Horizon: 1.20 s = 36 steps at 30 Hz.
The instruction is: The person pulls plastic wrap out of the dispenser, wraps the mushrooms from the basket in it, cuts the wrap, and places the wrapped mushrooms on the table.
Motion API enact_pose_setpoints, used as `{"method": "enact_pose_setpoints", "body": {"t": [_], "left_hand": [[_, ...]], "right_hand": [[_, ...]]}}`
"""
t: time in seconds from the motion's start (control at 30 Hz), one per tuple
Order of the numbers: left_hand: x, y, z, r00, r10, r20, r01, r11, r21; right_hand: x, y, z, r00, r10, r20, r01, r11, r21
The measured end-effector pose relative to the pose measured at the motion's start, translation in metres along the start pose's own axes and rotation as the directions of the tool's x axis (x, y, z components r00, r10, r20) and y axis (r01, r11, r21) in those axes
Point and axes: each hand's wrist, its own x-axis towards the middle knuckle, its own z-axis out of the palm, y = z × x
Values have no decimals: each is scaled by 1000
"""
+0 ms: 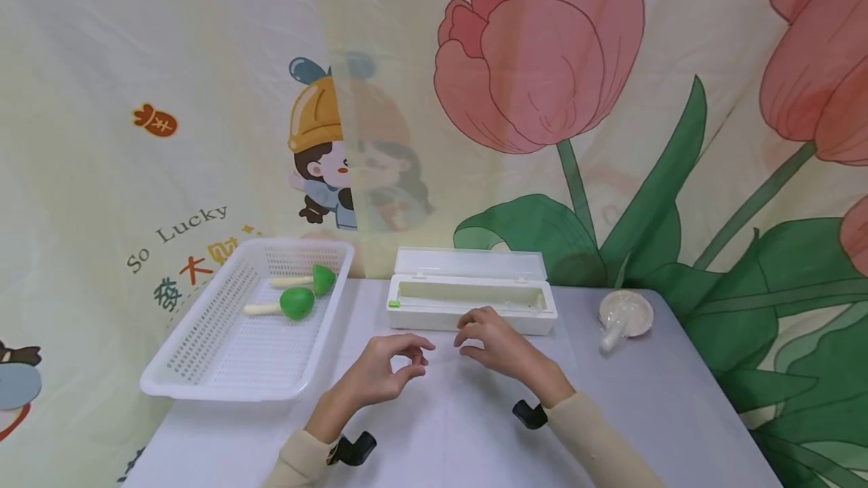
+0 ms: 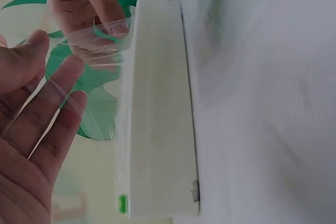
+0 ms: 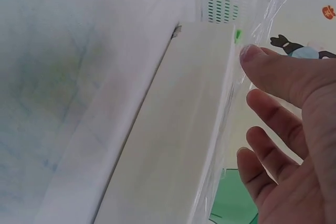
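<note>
A white cling film box (image 1: 468,320) stands on the table with its clear lid (image 1: 471,262) raised and a green slider (image 1: 394,304) at its left end. Clear cling film (image 2: 100,51) stretches up from the box's edge. My left hand (image 1: 386,371) pinches a gathered end of it between thumb and index finger, the other fingers spread behind. My right hand (image 1: 498,349) is just over the box's front edge, fingers loosely bent and apart. In the right wrist view its thumb (image 3: 273,72) lies close to the film; whether it touches cannot be made out.
A white perforated basket (image 1: 230,367) on the left holds two green-headed, pale-handled toys (image 1: 297,303). At the back right lies a round, pale film-wrapped item (image 1: 625,315) with a handle-like part. A printed curtain (image 1: 407,96) hangs behind the table (image 1: 461,435).
</note>
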Motion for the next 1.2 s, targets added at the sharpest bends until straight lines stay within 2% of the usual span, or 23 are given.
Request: {"method": "enact_pose_setpoints", "body": {"t": [0.33, 0.6, 0.87, 1.07, 1.2], "left_hand": [[-3, -1, 0, 999, 23, -27, -23, 1000, -4], [-4, -2, -1, 999, -30, -17, 30, 1000, -7], [-6, -1, -2, 1000, -5, -29, 5, 1000, 3], [-7, -4, -4, 998, 10, -62, -9, 1000, 12], [-6, -5, -5, 997, 22, -75, -21, 1000, 6]], "right_hand": [[1, 0, 8, 995, -30, -93, 21, 995, -97], [5, 3, 17, 977, -77, -198, 40, 982, -186], [9, 6, 25, 962, -117, -245, 61, 972, -226], [7, 6, 20, 962, -109, -251, 53, 974, -223], [6, 5, 15, 960, -100, -260, 56, 984, -171]]}}
